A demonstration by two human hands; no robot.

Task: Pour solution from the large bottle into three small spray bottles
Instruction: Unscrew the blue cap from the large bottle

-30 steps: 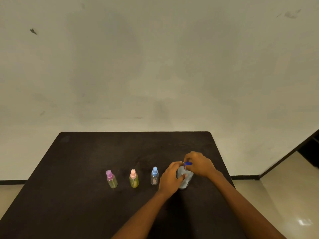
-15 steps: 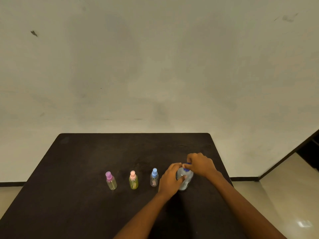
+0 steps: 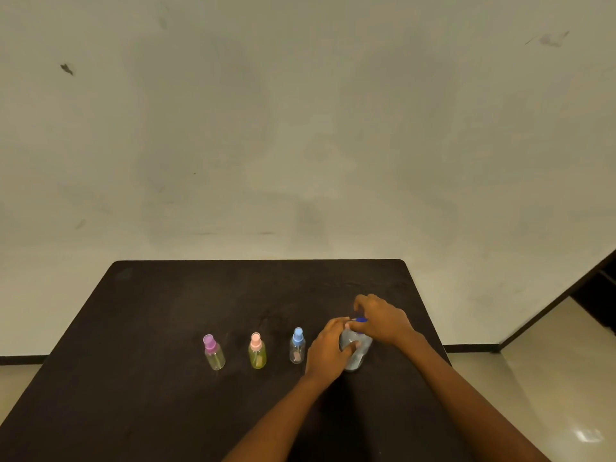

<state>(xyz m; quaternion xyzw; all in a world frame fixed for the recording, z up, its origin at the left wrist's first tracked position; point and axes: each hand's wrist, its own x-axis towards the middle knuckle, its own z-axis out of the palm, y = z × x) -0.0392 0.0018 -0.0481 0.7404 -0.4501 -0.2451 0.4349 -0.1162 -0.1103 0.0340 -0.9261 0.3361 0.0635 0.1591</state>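
Note:
A large clear bottle (image 3: 358, 353) with a blue cap (image 3: 361, 320) stands upright on the right part of the dark table (image 3: 166, 311). My left hand (image 3: 328, 351) wraps around its body. My right hand (image 3: 383, 320) pinches the blue cap from above. To the left stand three small spray bottles in a row: one with a purple cap (image 3: 213, 352), one with a pink cap and yellowish liquid (image 3: 257, 355), and one with a blue cap (image 3: 297, 345) closest to my left hand. All three have their caps on.
A pale wall rises behind the table. The table's right edge runs close to my right forearm. Beyond it lies shiny floor (image 3: 550, 378) and a dark opening (image 3: 596, 295) at the far right.
Both hands have stayed on the large bottle. My right hand's fingers have shifted slightly on the cap. The view has drifted a little.

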